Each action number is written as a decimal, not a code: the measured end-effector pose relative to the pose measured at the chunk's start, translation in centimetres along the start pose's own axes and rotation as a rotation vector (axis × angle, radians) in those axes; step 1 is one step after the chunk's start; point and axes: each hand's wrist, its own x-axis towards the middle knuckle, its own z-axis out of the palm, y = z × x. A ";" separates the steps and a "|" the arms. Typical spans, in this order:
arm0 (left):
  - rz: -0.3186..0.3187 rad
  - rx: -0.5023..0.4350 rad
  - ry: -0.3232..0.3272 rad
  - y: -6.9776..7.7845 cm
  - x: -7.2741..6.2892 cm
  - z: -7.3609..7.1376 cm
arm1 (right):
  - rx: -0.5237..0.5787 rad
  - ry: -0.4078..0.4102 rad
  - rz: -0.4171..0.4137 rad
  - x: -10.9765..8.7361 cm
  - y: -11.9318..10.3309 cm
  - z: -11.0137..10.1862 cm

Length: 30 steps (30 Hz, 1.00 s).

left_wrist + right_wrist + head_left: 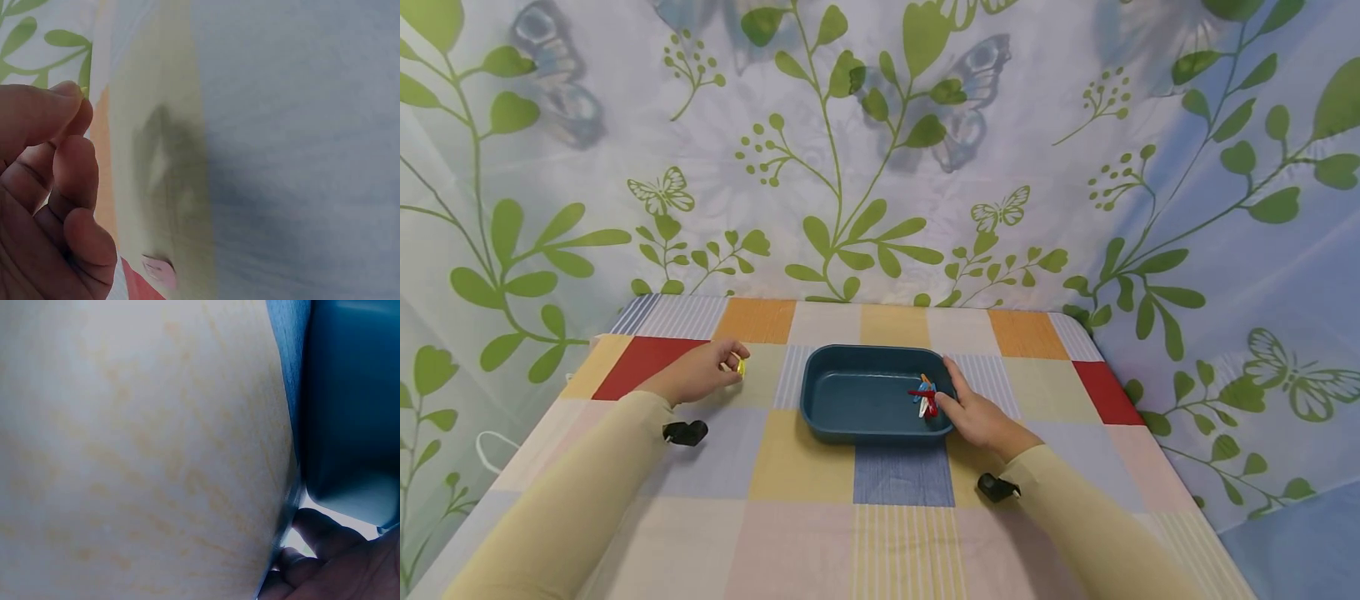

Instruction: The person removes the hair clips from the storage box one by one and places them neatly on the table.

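My left hand is held over the left part of the table, thumb and forefinger pinching a small yellow hair clip. In the left wrist view only a sliver of that yellow clip shows past the fingertips; the other fingers are loosely curled. A dark blue rectangular tray sits at the table's centre. Its right end is gripped by my right hand, with the thumb over the rim and the fingers along the outer wall. Several small hair clips, red, blue, white and orange, lie together in the tray near that thumb.
A patchwork tablecloth covers the table. Beneath the left hand, a small flat pink piece shows on the cloth. A leaf-and-butterfly curtain stands behind the table's back edge, and a white cable loops at the left edge.
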 end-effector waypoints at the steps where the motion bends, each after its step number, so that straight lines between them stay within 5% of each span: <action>1: -0.007 0.008 -0.007 -0.2 0.0 0.0 | 0.004 -0.001 0.004 0.0 0.0 0.0; 19: -0.080 0.037 -0.066 -1.8 -0.1 0.5 | 0.003 -0.017 -0.002 -0.1 -0.6 0.0; 30: -0.064 0.150 -0.060 -1.9 -0.2 0.5 | 0.005 -0.020 0.000 -0.1 -0.3 -0.2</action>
